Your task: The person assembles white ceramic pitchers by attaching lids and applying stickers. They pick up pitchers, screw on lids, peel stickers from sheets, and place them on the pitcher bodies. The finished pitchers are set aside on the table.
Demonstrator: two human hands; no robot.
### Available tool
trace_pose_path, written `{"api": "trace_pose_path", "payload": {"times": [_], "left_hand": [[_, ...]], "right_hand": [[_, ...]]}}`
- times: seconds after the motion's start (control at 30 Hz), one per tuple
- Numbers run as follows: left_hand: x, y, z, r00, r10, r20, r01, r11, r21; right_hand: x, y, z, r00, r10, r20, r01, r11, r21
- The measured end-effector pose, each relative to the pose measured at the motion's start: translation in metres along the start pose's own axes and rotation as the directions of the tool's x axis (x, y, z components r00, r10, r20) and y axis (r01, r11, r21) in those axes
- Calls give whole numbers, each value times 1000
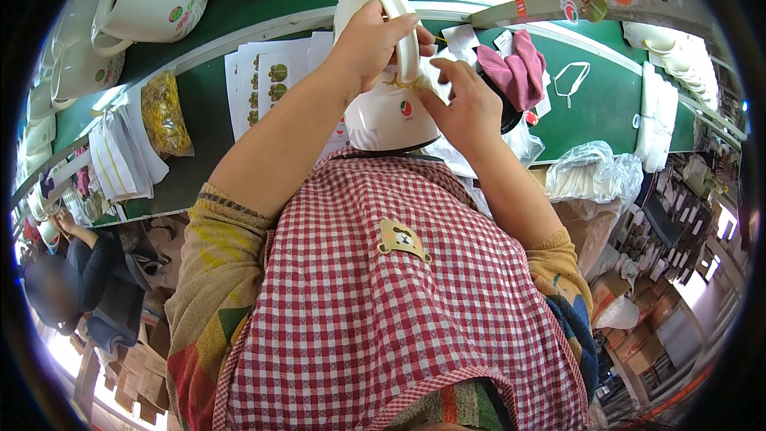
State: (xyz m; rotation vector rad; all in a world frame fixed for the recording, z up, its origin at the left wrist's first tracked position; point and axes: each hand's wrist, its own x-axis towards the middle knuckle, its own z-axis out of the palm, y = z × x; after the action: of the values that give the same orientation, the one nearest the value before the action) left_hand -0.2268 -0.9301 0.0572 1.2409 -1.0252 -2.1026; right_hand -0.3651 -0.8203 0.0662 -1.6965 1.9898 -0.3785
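From where I watched, a long green bench [239,104] curved across the top of the view, with a metal rail dividing it from a farther green strip. At the far left a large white jug [152,4] with a small round sticker lay on that farther strip, and more white ware was stacked along the left rim. Just right of that, on the near strip, I saw a stack of folded papers [120,156] and a clear bag of yellow rubber bands [165,114], then sheets of round stickers [267,80] lying flat.

In the middle, the left hand [371,40] was closed around the handle of a white jug [387,112] held above the bench, close to the person's red checked apron [383,303]. The right hand [463,104] rested against the jug's side just below the handle, its fingertips [437,68] pinching a thin yellow band [399,81] at the handle's base. The two hands were nearly touching.

Further right lay a pink cloth [519,68], a white loop of cord [570,80] on the green, and a clear plastic bag of white pieces [594,172] at the bench edge.
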Motion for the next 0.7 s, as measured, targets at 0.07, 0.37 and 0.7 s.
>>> {"api": "trace_pose_path", "payload": {"times": [0.07,0.37,0.7], "left_hand": [[1,0,1,1000,1,3,-2,1000,6],[-3,-3,-9,995,25,99,-30,999,41],[-81,11,52,668,-231,708,-597,402,694]], "right_hand": [[-1,0,9,989,-44,-139,51,998,43],[-32,74,13,979,107,171,-176,866,467],[-101,8,-34,902,321,290,-262,-128,957]]}}
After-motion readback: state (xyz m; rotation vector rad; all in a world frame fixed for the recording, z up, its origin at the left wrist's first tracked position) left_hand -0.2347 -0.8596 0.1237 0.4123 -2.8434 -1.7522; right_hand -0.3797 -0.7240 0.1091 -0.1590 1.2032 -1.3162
